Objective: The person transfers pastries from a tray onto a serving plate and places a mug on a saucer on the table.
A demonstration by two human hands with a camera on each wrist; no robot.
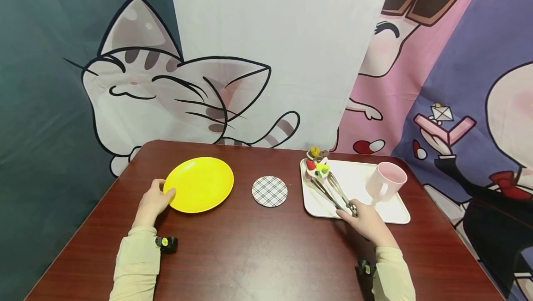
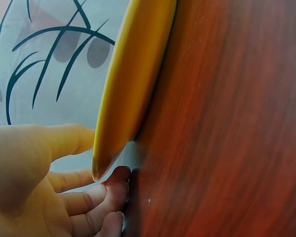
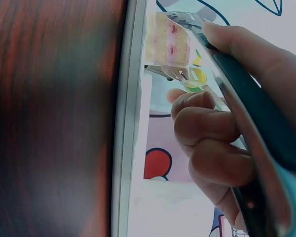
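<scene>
On the left, my left hand [image 1: 151,203] pinches the near-left rim of a yellow plate [image 1: 200,184]. In the left wrist view the thumb is at the plate's rim and the other fingers reach beneath it. My right hand [image 1: 369,223] grips metal tongs [image 3: 259,111] with dark handle grips. The tongs' ends lie at either side of a layered cake slice [image 3: 168,40] topped with fruit, on the left part of a white tray [image 1: 351,176]. Whether the slice touches the tray is hard to tell. Behind it sits another small dessert with a yellow topping [image 1: 315,151], partly hidden.
A pink mug [image 1: 386,181] stands on the tray's right side. Between plate and tray lies a round checked coaster [image 1: 269,191]. The brown wooden table [image 1: 245,250] ends at a printed cloth backdrop [image 1: 275,28].
</scene>
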